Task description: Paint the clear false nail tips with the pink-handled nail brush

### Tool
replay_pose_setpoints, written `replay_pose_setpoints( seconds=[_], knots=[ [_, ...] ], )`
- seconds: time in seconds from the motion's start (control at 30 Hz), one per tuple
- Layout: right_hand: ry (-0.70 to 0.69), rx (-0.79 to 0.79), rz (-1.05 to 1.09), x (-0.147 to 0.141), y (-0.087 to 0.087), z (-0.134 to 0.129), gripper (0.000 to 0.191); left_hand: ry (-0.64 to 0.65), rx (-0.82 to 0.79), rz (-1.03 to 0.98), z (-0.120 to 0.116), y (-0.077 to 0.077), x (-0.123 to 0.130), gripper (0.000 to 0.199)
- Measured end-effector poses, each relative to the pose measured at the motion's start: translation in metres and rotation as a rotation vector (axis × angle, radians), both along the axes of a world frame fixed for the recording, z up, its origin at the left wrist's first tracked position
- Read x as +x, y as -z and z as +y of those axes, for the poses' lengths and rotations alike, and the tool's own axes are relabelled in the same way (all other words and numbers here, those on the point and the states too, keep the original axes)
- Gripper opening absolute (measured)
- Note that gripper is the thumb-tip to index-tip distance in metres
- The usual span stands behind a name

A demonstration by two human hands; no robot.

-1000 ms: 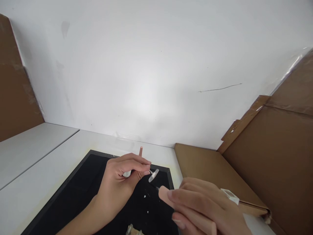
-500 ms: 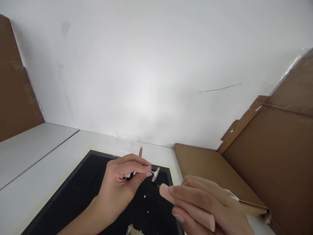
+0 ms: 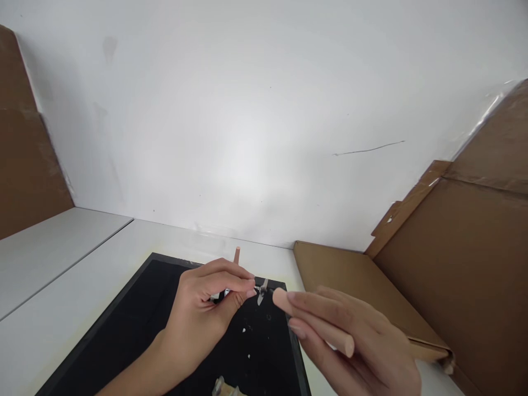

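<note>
My left hand (image 3: 208, 300) is closed in a pinch over the black board. From its fingertips a small pale, semi-clear blade-like piece (image 3: 261, 298) sticks out on a thin stem. Behind those fingers a thin pinkish rod (image 3: 237, 255) rises; whether the hand grips it too is hidden. My right hand (image 3: 358, 335) is wrapped round a tool with a round pale wooden handle (image 3: 319, 325). The tool's dark tip (image 3: 270, 291) is at the blade-like piece, apparently touching it. I cannot make out what kind of tip it is.
The dark-framed black board (image 3: 136, 308) lies on a white table (image 3: 66, 308). Small white bits (image 3: 243, 330) are scattered on it, and a tan piece with grey parts (image 3: 227, 389) shows at the bottom edge. Cardboard (image 3: 355, 275) stands at the right, with a white wall (image 3: 247, 137) behind.
My right hand has raised the tool up and slightly away, bringing its tip from below the pale piece to beside it. The pale piece has turned a little; my left hand stays put.
</note>
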State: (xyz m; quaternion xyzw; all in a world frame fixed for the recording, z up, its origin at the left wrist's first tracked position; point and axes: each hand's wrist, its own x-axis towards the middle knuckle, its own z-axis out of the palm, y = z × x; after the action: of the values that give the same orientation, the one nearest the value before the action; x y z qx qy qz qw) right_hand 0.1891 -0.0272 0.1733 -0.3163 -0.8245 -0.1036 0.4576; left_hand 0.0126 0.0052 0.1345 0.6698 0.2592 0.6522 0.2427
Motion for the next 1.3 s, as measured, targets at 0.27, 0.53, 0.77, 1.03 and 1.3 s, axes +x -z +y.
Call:
replay_pose_setpoints(
  seconds=[0.27, 0.53, 0.77, 1.03, 1.3],
  knots=[
    [-0.096, -0.030, 0.040, -0.0013, -0.0022, -0.0003, 0.008, -0.011, 0.008, 0.001, -0.0004, -0.0016, -0.0007, 0.022],
    [-0.012, 0.040, 0.109, 0.0027, 0.0066, 0.0033, 0.018, -0.015, 0.002, 0.018, -0.0008, -0.0003, -0.0007, 0.022],
    [-0.043, -0.003, 0.035, 0.0015, 0.0029, 0.0052, 0.011, -0.007, -0.004, 0.012, -0.0014, 0.0011, -0.0013, 0.024],
    [-0.080, -0.008, 0.046, 0.0001, -0.0017, 0.0026, 0.006, -0.009, 0.004, 0.005, -0.0002, 0.0008, -0.0014, 0.023],
    [-0.021, -0.009, 0.090, 0.0044, 0.0063, 0.0022, 0.021, -0.006, 0.000, 0.019, -0.0016, 0.0022, -0.0022, 0.023]
  ],
)
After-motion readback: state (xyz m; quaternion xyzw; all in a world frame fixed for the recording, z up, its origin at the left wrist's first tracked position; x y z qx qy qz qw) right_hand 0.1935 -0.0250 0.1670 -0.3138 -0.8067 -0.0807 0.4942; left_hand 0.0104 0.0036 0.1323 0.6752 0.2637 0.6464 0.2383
